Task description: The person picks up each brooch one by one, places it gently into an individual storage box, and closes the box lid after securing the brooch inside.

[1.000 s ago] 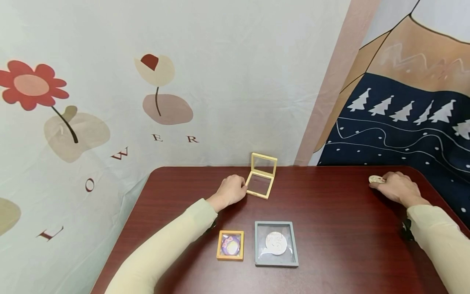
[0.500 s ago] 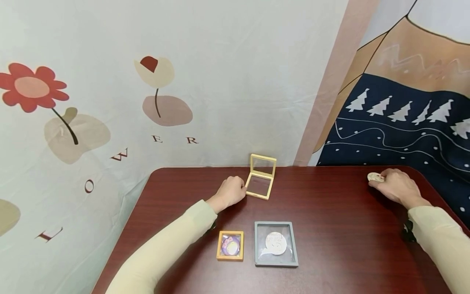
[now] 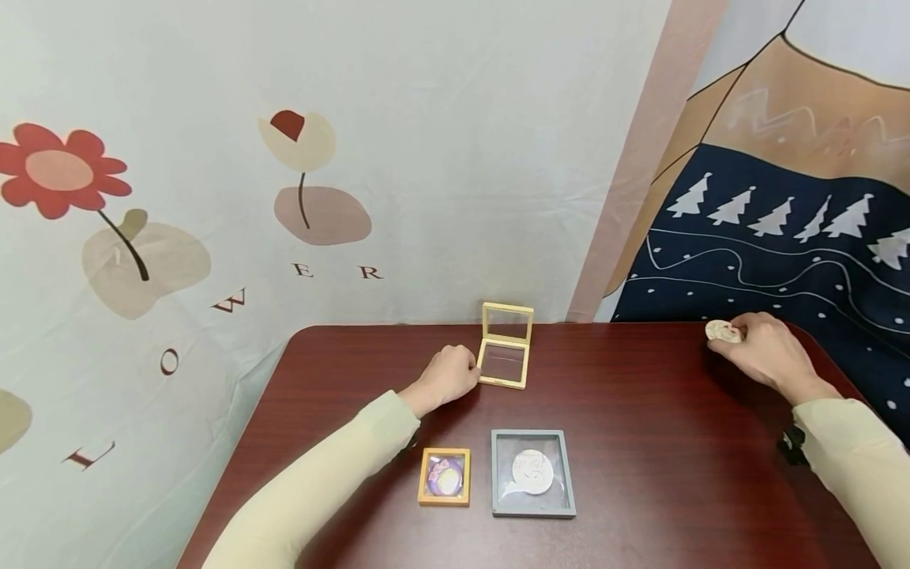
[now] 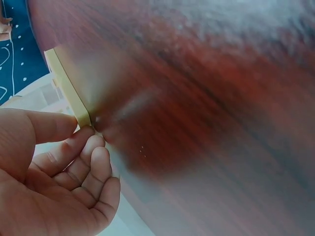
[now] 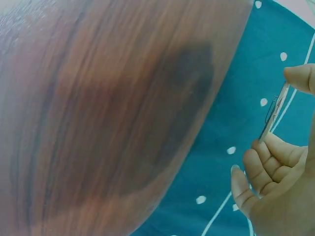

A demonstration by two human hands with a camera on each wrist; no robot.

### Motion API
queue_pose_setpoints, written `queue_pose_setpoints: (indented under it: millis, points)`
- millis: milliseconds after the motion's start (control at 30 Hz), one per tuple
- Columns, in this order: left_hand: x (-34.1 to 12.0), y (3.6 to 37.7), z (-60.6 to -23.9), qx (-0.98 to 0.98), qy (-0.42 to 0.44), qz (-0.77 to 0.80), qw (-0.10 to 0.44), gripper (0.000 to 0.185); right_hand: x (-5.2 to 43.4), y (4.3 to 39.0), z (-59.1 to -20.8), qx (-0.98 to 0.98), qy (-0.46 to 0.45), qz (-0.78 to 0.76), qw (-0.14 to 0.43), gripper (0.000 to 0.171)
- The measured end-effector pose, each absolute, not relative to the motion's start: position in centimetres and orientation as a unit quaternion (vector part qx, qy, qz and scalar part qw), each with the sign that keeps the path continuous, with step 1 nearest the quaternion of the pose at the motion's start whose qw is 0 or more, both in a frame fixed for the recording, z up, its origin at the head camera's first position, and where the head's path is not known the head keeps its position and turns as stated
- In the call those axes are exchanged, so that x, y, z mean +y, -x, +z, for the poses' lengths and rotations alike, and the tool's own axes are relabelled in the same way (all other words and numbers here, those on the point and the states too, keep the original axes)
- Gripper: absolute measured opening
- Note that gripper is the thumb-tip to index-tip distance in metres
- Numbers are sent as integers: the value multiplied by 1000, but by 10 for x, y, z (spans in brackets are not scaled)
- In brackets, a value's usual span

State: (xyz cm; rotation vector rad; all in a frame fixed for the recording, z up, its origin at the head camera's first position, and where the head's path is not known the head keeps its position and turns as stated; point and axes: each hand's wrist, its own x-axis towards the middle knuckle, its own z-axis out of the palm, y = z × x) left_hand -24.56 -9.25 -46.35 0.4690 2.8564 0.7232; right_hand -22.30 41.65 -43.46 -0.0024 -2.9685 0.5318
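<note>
My left hand (image 3: 446, 374) pinches the near left corner of a yellow hinged display frame (image 3: 504, 385), which stands open at the back of the table with its lid upright. In the left wrist view, thumb and forefinger meet at the end of the yellow frame (image 4: 69, 88). Over the table's far right, my right hand (image 3: 771, 353) holds a round, pale pin badge (image 3: 722, 332) by its edges. Edge-on in the right wrist view, the badge (image 5: 276, 110) shows a thin metal pin on its back, between thumb and fingers.
Nearer on the reddish-brown table (image 3: 640, 474) lie a small orange display frame (image 3: 445, 501) with a purple round badge inside and a larger grey-blue frame (image 3: 533, 512) holding a whitish disc. A printed cloth wall (image 3: 441, 158) stands right behind the table.
My right hand has lifted slightly and moved a little left with the badge, whose face shows more. My left hand keeps its grip as the yellow frame turns slightly.
</note>
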Motion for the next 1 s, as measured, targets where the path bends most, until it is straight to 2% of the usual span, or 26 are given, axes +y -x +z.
queue_pose_setpoints:
  millis: [400,1000]
  points:
    - [-88,241,-464,946,-183,248,100,48,392,217,-421,-978,-22,187,90,64]
    - [-80,231,-459,938,-205,253,114,27,337,211,-411,-965,-74,215,130,57]
